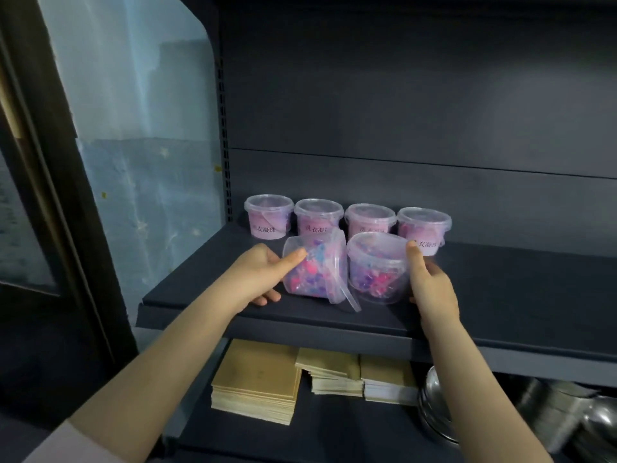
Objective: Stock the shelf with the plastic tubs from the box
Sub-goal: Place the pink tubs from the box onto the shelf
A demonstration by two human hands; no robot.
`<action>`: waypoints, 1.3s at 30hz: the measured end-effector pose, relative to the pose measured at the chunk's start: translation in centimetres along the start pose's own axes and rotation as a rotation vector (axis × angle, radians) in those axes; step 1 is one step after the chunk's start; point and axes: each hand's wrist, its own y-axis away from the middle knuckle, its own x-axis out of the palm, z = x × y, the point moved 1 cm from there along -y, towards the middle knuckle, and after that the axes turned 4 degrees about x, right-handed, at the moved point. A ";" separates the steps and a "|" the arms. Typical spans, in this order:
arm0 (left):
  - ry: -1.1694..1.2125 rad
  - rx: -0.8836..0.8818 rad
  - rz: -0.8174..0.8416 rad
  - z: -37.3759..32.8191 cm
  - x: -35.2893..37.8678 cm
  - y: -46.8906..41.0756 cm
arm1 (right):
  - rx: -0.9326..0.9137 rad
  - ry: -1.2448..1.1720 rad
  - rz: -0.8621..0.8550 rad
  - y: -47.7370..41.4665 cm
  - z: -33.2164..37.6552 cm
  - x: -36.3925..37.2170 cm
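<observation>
- Left grip [263, 272] grasped the front-left tub [314, 269], thumb over its upper wall and fingers underneath. The tub was tipped well over w/ its lid facing right, and its thin handle hung down toward the shelf [500, 295] nr the front edge.
- Right grip [430, 282] was wrapped round the front-right tub [379, 269], thumb up the near wall. Its fingers were mostly hidden behind the tub, so it was prob. a full grasp, not just a push. This tub leaned toward the camera w/ its base low over the shelf.
- The two held tubs touched or nearly touched at the lids, just in front of the back row [344, 222]. That row was four tubs upright along the shelf's rear edge, toward its left end.
- Handling, as a judgement: clear thin plastic part-filled w/ loose pink/blue pieces, so light, and the contents would shift when tipped. The walls looked smooth, a bit slippery, and likely to flex if squeezed hard.
- The best hold looked to be round the wall below the lid rim, not by the lid, which could pop off.
- The front-left tub needed righting before it could sit flat.
- The box wasn't in view. Paper stacks [257, 382] and metal bowls [434, 406] sat on the shelf below.
</observation>
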 end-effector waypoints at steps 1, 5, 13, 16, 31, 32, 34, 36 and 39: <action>-0.116 0.105 -0.060 0.5 -0.3 -0.6 | -0.022 -0.019 0.012 0.1 0.1 0.1; -0.298 0.795 -0.058 0.6 -1.2 -1.5 | -0.152 -0.201 0.211 0.5 0.5 0.0; -0.745 1.074 -0.124 0.6 0.2 -2.3 | -0.277 -0.263 0.262 0.5 -0.1 -0.8; -0.602 0.987 -0.283 1.2 -0.4 -2.8 | -0.304 -0.222 0.157 0.4 -0.2 -0.4; -0.293 0.653 0.006 6.4 -3.9 -3.5 | -0.410 -0.102 0.067 -0.3 -0.8 0.1; -0.289 0.694 -0.016 6.1 -3.7 -3.3 | -0.440 -0.093 0.056 -0.1 -0.7 0.1; -0.308 0.736 -0.033 5.7 -3.1 -3.3 | -0.494 -0.064 0.063 0.1 -0.4 0.0; -0.255 0.701 -0.007 5.5 -2.7 -3.6 | -0.527 -0.036 0.076 0.5 -0.2 -0.1; -0.062 0.573 0.024 5.1 -2.6 -4.3 | -0.607 0.163 0.007 0.5 -0.3 0.0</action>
